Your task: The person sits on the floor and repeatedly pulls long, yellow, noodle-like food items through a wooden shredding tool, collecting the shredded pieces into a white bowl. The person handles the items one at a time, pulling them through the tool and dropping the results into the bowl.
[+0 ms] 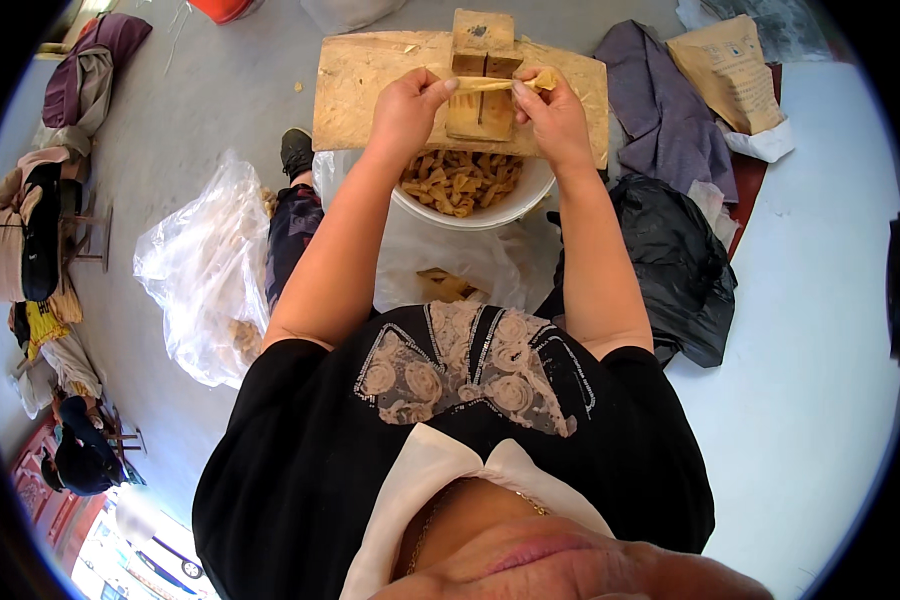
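Between my two hands a pale yellow-brown strip of thin material point(486, 84) is stretched across a slotted wooden block point(480, 120). My left hand point(414, 105) pinches its left end between thumb and fingers, and my right hand point(551, 109) grips the right end, where a crumpled bit shows. The block is fixed on or rests on a wooden board point(375, 97); an upper wooden piece point(483, 34) stands at its far side. Below the board's near edge, many folded brown strips point(461, 184) fill a white tub point(480, 221), partly covered by the board.
A clear plastic bag point(202, 270) lies on the floor at left. At right are a black plastic bag point(671, 270), a dark cloth point(667, 112) and a brown paper sack point(727, 75). More plastic with brown pieces point(450, 285) lies before me. Clothes-laden stools stand far left, near another person point(82, 454).
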Motion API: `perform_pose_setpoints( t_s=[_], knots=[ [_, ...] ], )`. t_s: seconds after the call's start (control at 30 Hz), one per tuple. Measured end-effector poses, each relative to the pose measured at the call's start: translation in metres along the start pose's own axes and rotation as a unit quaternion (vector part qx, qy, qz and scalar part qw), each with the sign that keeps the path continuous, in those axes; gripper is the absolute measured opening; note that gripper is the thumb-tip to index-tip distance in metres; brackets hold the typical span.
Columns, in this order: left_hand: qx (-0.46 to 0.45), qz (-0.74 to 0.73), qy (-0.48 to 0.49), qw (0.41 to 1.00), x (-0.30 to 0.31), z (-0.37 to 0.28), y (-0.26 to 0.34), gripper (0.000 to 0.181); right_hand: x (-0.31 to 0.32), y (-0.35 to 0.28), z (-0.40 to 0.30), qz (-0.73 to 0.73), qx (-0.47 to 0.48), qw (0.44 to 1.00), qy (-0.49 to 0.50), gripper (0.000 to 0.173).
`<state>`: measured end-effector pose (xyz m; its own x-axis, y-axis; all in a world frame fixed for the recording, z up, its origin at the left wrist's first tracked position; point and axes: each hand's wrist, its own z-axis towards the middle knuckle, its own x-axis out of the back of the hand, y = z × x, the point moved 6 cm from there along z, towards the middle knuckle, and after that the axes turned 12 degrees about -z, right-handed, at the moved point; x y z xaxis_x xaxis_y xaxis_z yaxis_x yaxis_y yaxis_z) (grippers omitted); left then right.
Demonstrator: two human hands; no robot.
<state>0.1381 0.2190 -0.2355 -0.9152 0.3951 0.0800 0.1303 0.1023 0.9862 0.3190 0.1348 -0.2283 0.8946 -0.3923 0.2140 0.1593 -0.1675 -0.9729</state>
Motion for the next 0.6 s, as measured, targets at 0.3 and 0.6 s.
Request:
perform_pose_setpoints(
  t_s=[0.3,0.6],
  knots=[
    [0.009,0.285,0.044,0.958,0.024,0.004,-0.014,0.03,0.015,0.007,-0.005,-0.345,0.009,0.938,-0.03,0.025],
    [0.129,-0.039,-0.077,0.988,0.011,-0.057,-0.022,0.032,0.012,0.03,-0.032,0.046,-0.084,0.995,-0.04,0.026]
  ],
)
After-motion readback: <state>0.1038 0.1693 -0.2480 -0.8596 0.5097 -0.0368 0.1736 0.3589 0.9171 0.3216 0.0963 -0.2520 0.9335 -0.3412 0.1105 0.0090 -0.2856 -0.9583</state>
